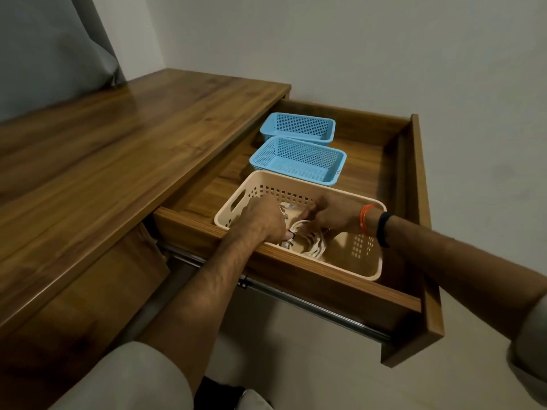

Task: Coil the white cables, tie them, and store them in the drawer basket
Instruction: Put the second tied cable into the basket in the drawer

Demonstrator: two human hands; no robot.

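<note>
Both hands down inside the beige basket [299, 184], at the near end of the open drawer [416, 202]. White cables [310, 247] lying in loose loops on the basket floor, at about 6 o'clock from the fingers. Left hand [260, 217] curled down over the cable ends, seeming to pinch a plug at the fingertips, though hard to see for sure. Right hand [337, 217] bent in from 3 o'clock, fingers tucked low; gripping a cable or only touching it, cannot tell. Orange thread and black band [383, 229] on that wrist. Could go wrong from here: loops slipping apart if lifted by one strand only, making a tangle. Plugs catching in the little holes of the basket wall and tugging the whole basket along. A quick pull maybe dragging the basket up and over the drawer's front edge. Not much room inside the basket with two hands in it; walls close at 9 o'clock and 12 o'clock. More open room straight up, and out over the wooden worktop [118, 149] at 10 o'clock. Two blue baskets [299, 156] at 12 o'clock, just behind the beige one, nothing in them. Bare drawer floor at 2 o'clock.
</note>
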